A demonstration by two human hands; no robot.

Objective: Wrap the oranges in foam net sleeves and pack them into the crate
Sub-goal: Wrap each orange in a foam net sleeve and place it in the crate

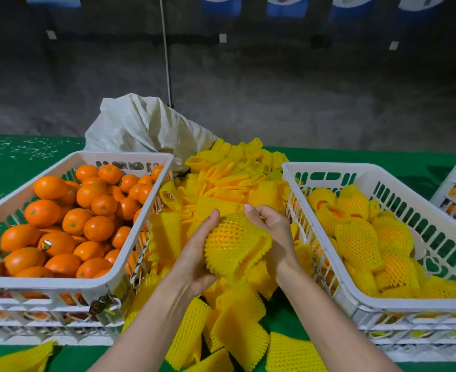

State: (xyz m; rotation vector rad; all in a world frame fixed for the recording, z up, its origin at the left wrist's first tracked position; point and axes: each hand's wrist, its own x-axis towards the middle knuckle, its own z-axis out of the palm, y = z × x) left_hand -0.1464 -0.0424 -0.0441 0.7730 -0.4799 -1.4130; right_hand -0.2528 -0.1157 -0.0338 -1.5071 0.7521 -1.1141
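Two grips hold one orange (pixel 225 232) between them, above the heap of loose sleeves (pixel 221 181) that lies in the middle of the green worktop (pixel 20 162). The left grip (pixel 194 253) cups the fruit from the side and from below, with the thumb up along it. The right grip (pixel 272 229) pinches the far rim of the foam net sleeve (pixel 248 261), which covers most of the fruit and hangs free at the near end.

I judge the orange to be firm, round and rather heavy, so it wants support from below. Its peel is smooth and may slip, but the net gives friction. The sleeve looks very light, soft and stretchy. It may tear if one strand is pulled, so it is better to take it at the rim with several fingers.

Toward the left edge of the worktop stands the left crate (pixel 60 284) of bare oranges (pixel 98 226); toward the right edge stands the right crate (pixel 329 165) with wrapped oranges (pixel 355 237).

One bare orange carries a small dark sticker (pixel 45 244), too small to read. Cut-out shapes on the far wall of the left crate may be letters, but I cannot read them.
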